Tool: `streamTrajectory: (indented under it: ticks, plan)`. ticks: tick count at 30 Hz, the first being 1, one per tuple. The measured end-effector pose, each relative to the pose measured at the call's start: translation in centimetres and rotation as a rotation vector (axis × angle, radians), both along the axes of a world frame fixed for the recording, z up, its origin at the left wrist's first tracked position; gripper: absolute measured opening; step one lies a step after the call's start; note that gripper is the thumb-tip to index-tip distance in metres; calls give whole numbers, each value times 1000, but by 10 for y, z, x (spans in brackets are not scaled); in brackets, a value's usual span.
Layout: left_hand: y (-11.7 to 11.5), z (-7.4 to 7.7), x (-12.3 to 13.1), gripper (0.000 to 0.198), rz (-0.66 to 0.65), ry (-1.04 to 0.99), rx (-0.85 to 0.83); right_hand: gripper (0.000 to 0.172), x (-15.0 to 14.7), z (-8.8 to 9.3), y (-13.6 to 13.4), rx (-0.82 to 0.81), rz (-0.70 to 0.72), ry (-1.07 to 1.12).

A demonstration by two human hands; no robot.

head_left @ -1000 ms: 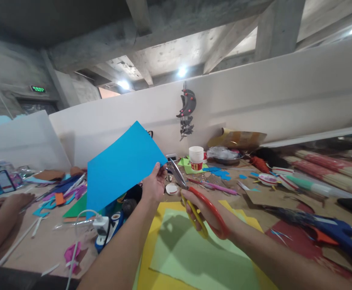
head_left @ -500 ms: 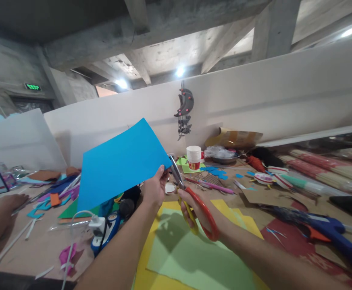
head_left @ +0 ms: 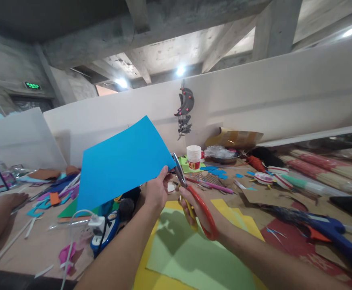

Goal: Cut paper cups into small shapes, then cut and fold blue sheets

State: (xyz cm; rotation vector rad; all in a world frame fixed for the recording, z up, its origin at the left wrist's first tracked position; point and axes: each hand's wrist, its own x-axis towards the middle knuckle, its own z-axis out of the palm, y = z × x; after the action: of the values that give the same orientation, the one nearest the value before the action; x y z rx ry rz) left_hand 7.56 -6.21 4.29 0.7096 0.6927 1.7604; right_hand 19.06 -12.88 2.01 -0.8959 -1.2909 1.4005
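Observation:
A large blue sheet (head_left: 124,161) is held up in the air, pinched at its lower right corner by my left hand (head_left: 158,187). My right hand (head_left: 195,205) has its fingers in the handles of scissors (head_left: 200,205) with one red and one yellow loop. The scissor blades point up and lie right beside the sheet's right corner; whether they touch it I cannot tell. Beneath my hands lie a pale green sheet (head_left: 194,253) and yellow sheets (head_left: 169,284).
Stacked paper cups (head_left: 193,155) stand beyond my hands. At right lies a blue glue gun (head_left: 330,225); at left, a blue-and-white power strip (head_left: 106,233) with a white cable. Another person's arm (head_left: 0,213) rests at far left. Blue scraps (head_left: 216,172) lie near the cups.
The blue sheet and my left hand have shifted slightly to the right. The scissors in my right hand have also moved a little right.

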Motion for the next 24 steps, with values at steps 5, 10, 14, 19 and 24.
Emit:
streamTrajectory:
  ticks: [5, 10, 14, 19, 24]
  plan:
    - [0, -2, 1, 8, -39, 19, 2, 44, 0, -1, 0, -15, -20, 11]
    - [0, -3, 1, 6, -25, 8, 7, 43, 0, -2, 0, -9, -14, 1]
    - [-1, -2, 1, 8, -27, 13, -7, 41, 0, -3, 0, 7, -11, 9]
    - [-2, -2, 1, 7, -36, 21, -11, 42, 1, -2, -1, -10, 0, 15]
    - [0, -5, 0, 8, -53, 35, 4, 43, 0, -1, 0, -36, -4, 14]
